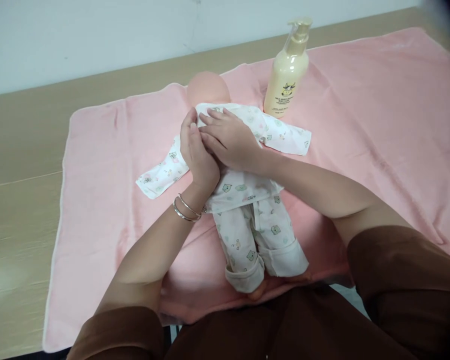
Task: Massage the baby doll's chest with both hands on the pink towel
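A baby doll (209, 88) in a white printed top (240, 189) and matching trousers (273, 229) lies with its smooth, bald head away from me. Its sleeves stretch out to both sides and the trouser cuffs are turned up. On the upper part of the top, my left hand (198, 152) is tilted on its edge, fingers stretched together and slightly cupped. My right hand (230, 140) lies across the same area with fingers spread, its fingertips against my left palm. Neither hand grasps anything. The two hands hide part of the doll's upper body.
A pink blanket (108, 165) lies under the doll on a wooden table (18, 200). Beyond the doll's right-hand sleeve stands a pale yellow pump bottle (288, 75) with a cow picture. A pale wall (97, 40) rises behind the table.
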{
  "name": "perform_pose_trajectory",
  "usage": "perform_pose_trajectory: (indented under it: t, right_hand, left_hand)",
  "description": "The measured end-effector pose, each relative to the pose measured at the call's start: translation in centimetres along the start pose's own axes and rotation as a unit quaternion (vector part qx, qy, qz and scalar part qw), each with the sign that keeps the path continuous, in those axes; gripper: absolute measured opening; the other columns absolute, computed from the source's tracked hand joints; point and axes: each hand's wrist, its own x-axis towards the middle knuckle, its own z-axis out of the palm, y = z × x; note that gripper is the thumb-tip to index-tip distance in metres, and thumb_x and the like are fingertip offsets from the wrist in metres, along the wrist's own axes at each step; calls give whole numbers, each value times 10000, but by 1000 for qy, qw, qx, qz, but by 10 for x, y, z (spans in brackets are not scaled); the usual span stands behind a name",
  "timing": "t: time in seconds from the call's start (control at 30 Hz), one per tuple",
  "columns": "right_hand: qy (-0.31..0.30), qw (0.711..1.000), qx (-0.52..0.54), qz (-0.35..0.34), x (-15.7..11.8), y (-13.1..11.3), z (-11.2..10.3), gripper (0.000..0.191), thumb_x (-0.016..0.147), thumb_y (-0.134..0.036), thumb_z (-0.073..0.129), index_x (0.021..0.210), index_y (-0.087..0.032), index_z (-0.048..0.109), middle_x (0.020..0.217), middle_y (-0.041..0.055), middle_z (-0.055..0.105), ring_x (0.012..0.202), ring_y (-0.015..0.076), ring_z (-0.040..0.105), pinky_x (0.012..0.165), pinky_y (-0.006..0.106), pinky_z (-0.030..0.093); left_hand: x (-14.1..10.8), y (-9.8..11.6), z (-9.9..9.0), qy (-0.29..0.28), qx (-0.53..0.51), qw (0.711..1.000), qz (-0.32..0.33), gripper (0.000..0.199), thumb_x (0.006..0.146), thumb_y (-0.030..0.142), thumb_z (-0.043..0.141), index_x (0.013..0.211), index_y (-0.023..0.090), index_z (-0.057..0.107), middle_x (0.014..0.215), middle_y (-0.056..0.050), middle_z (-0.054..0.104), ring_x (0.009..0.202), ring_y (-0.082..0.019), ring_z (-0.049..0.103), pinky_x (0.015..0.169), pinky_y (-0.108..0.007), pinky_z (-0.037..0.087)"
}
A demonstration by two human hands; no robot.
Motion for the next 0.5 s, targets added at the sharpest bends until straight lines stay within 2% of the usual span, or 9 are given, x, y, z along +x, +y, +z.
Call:
perform_pose_trajectory:
  t: [0.07, 0.13, 0.23, 0.3, 0.37, 0.43, 0.5]
  right_hand:
    - [-14, 1000, 0, -9, 1, 15, -1, 578, 1133, -450, 207, 1485, -210, 597, 1668, 69, 490, 1602, 323, 370, 1330, 632, 245]
    - [4, 999, -2, 34, -3, 24, 0, 639, 1118, -494, 215, 1548, -135, 522, 1689, 149, 449, 1597, 368, 365, 1315, 665, 252]
    - [50, 994, -24, 95, -18, 17, 3, 694, 1094, -490, 279, 1588, -27, 432, 1680, 234, 430, 1588, 437, 354, 1305, 725, 210]
    - [48, 996, -40, 63, -29, 1, 3, 642, 1064, -422, 382, 1594, -64, 438, 1694, 190, 428, 1607, 426, 324, 1320, 720, 180]
    - [11, 999, -39, -18, -33, -10, 0, 568, 1035, -324, 426, 1575, -159, 492, 1690, 94, 462, 1627, 363, 308, 1347, 677, 165]
    - [-32, 995, -24, -87, -28, -9, -6, 522, 1029, -259, 400, 1522, -217, 569, 1661, 32, 511, 1631, 309, 314, 1364, 634, 159]
    - [-51, 995, -11, -86, -17, 4, -12, 511, 1044, -271, 375, 1498, -217, 603, 1674, 33, 496, 1631, 312, 314, 1355, 622, 185]
  left_hand:
    - [-1, 1, -1, 14, 6, 1000, 15, 531, 1135, 487, 195, 1449, 209, 521, 1594, -54, 563, 1540, -174, 487, 1309, -388, 440]
    - [-2, 0, -2, 6, 27, 999, 34, 588, 1121, 571, 169, 1464, 238, 514, 1615, -44, 548, 1562, -206, 462, 1321, -446, 428]
    - [-2, -3, -6, -19, 78, 993, 81, 722, 1077, 657, 28, 1522, 279, 453, 1661, -5, 492, 1610, -245, 388, 1339, -506, 388]
    - [-2, -5, -9, -21, 80, 990, 110, 726, 1065, 616, -22, 1532, 290, 428, 1668, 5, 479, 1611, -211, 387, 1333, -470, 410]
    - [-3, -7, -11, -29, 67, 990, 125, 643, 1067, 587, 37, 1514, 342, 430, 1672, 34, 475, 1609, -189, 389, 1334, -466, 422]
    - [-3, -8, -13, -32, 34, 990, 131, 547, 1073, 588, 162, 1486, 387, 459, 1667, 70, 478, 1612, -201, 385, 1346, -499, 403]
    - [-3, -9, -12, -24, -46, 987, 152, 476, 1059, 550, 339, 1444, 349, 534, 1628, 47, 530, 1585, -215, 427, 1352, -500, 386]
